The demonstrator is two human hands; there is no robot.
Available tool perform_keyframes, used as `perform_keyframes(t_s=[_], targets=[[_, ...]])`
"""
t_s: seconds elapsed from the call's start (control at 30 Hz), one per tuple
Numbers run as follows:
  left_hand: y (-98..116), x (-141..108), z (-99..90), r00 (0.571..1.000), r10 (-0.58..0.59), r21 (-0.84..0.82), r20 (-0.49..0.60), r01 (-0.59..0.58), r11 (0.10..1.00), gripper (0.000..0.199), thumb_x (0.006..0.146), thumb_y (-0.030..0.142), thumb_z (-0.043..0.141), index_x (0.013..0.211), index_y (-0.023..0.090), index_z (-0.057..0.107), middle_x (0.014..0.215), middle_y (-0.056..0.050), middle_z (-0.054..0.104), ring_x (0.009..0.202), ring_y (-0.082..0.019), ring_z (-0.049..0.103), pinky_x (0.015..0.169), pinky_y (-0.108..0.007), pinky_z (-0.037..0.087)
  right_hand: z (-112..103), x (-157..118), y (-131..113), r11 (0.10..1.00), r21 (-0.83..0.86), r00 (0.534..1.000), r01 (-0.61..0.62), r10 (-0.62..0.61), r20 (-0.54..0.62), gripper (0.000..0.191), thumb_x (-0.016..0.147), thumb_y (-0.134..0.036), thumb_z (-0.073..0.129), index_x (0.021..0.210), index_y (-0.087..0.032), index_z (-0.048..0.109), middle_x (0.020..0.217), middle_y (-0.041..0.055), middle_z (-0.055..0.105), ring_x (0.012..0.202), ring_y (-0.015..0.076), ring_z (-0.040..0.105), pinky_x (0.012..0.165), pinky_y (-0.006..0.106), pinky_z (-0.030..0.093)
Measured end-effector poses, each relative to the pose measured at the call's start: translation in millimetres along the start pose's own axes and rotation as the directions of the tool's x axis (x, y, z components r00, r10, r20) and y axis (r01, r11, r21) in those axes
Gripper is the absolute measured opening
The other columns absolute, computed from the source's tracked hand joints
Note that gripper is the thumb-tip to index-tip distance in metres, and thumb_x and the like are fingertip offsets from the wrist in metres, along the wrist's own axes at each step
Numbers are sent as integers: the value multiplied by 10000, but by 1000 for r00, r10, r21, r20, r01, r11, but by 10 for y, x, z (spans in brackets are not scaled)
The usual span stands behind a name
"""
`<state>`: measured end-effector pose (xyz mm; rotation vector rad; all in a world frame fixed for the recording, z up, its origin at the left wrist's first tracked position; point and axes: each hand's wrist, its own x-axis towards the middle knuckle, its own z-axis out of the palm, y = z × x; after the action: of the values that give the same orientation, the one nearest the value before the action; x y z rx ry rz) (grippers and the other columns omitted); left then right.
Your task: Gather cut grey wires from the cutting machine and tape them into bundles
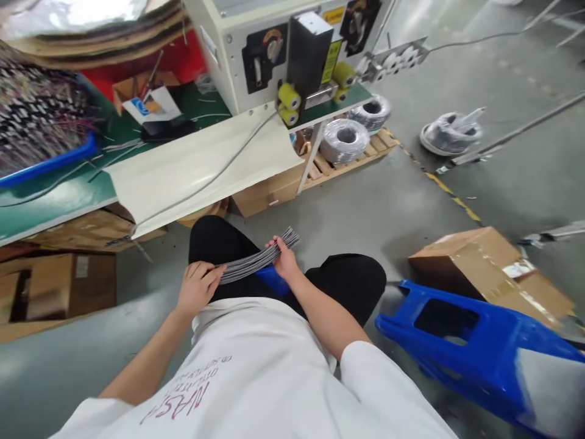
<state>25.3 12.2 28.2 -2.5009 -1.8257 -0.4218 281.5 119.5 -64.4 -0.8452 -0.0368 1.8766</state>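
Note:
A bundle of grey cut cables (249, 264) lies across my lap, slightly bent, its right end pointing up and away from me. My left hand (199, 286) wraps round the left end of the bundle, hiding the cable ends there. Close to the other end, my right hand (284, 259) grips the bundle, and the cut tips stick out past its fingers. Beneath the cables, between my legs, part of a blue seat or container (274, 280) shows.
Ahead stands a cable machine (256, 61) with yellow rollers, a single grey cable (219, 174) running over the cream chute (192, 171). A blue tray (50, 161) of cut wires sits left on the green bench. To the right are a blue plastic stool (493, 341) and a cardboard box (475, 262).

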Motion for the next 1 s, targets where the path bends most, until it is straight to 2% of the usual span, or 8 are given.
perform_keyframes(t_s=[0.33,0.5,0.6,0.73,0.87,0.93,1.0], targets=[[15,-43,2,999,-53,-35,7,53,998,268,923,251,520,1126,275,692,999,-74,616,983,-205,547,901,-372,440,66,-65,-31,1000,5,1000,-24,24,-10,220,782,-333,744,955,-217,672,778,-29,695,807,169,692,802,323,550],[103,80,-82,999,-33,20,-6,33,999,317,908,235,531,1197,267,656,1046,-82,617,1005,-222,553,922,-382,446,37,-48,0,1000,13,1000,8,-8,11,209,776,-334,760,918,-206,677,778,-25,707,806,173,697,802,320,553],[117,313,-176,996,44,37,-76,-41,998,397,881,228,566,1273,276,609,1075,-78,625,1041,-231,563,984,-411,439,37,-59,10,1000,16,999,8,-9,36,228,761,-327,776,909,-186,677,843,7,734,898,194,703,843,328,546],[65,836,-386,967,141,94,-210,-123,988,507,860,268,600,1360,321,538,1183,-78,611,1152,-266,551,1079,-479,392,40,-78,4,999,39,998,12,-14,60,237,742,-298,795,902,-179,665,898,32,739,980,208,693,913,364,526],[66,1396,-648,974,34,186,-222,8,982,671,883,404,577,1499,256,356,1474,-154,415,1383,-375,357,1121,-563,321,22,-86,-6,997,70,993,22,-30,111,251,733,-239,790,946,-214,661,801,-19,702,887,194,689,901,404,532],[94,1597,-729,978,-22,204,-207,66,977,739,893,450,557,1530,201,277,1539,-199,310,1420,-413,282,1118,-588,300,14,-84,-19,996,83,992,13,-23,125,261,739,-231,780,974,-226,665,775,-31,688,848,182,681,894,404,534],[120,1726,-754,980,-69,210,-188,108,972,763,902,473,539,1537,174,241,1538,-228,299,1406,-426,295,1096,-586,313,12,-82,-40,996,85,992,0,-11,123,262,745,-238,774,987,-234,675,765,-36,682,818,169,675,883,386,537]])
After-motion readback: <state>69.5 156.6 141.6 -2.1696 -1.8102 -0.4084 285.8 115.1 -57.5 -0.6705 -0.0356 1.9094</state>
